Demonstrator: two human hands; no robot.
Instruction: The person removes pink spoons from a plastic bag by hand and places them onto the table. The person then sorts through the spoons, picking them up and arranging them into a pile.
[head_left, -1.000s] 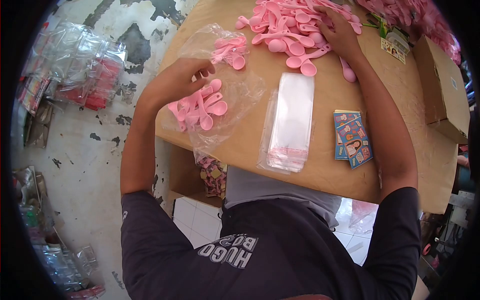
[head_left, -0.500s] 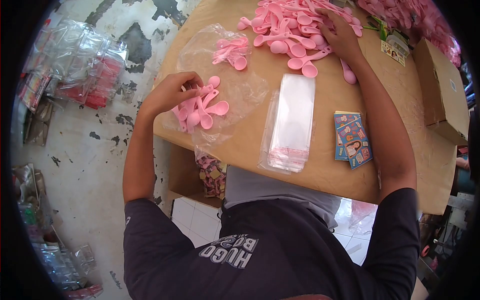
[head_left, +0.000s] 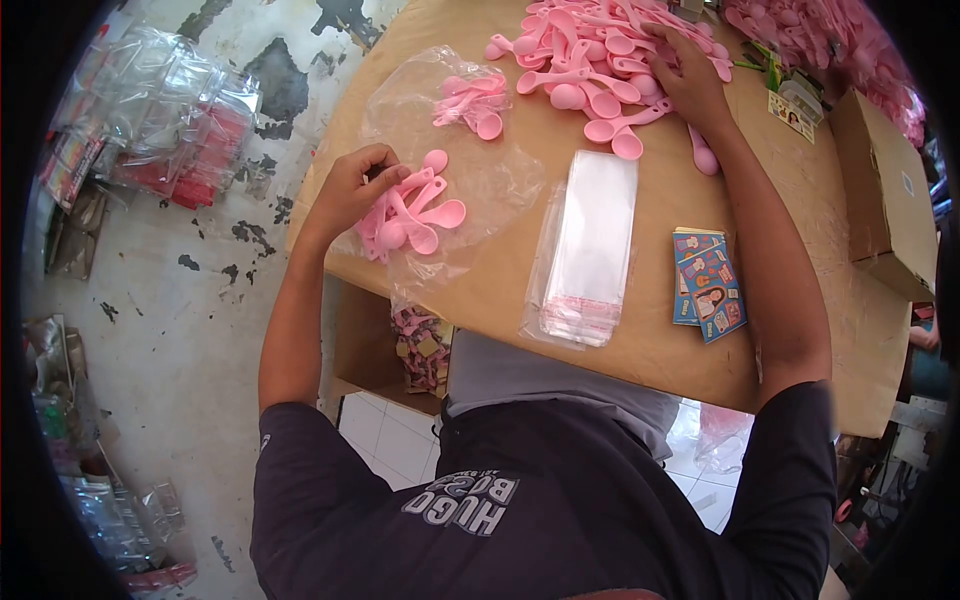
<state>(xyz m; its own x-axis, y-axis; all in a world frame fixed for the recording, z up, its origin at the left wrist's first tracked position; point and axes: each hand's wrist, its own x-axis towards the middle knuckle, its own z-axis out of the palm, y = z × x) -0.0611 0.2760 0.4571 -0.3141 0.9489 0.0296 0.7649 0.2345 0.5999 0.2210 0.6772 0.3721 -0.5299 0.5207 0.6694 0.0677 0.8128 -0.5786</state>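
Observation:
My left hand (head_left: 352,195) is at the near-left part of the table, its fingers curled and its thumb tip against a pink measuring spoon (head_left: 403,180) in a small pile. That pile lies on a clear plastic sheet or bag (head_left: 500,185). Another small group of pink spoons (head_left: 470,100) rests just beyond it on crumpled clear plastic. At the far side, my right hand (head_left: 690,85) reaches onto a large heap of pink measuring spoons (head_left: 585,60), fingers apart and partly bent over the heap's right side. One loose spoon (head_left: 703,155) lies beneath the right wrist.
A stack of clear plastic sleeves (head_left: 590,245) lies mid-table, with blue printed cards (head_left: 710,285) to its right. A cardboard box (head_left: 885,190) stands at the right edge, near more bagged pink spoons (head_left: 830,40). Packaged goods (head_left: 160,120) sit on the floor at left.
The whole view has shifted slightly. My left hand stays at the small pile, its fingers a little shifted. My right hand remains on the large heap with little movement.

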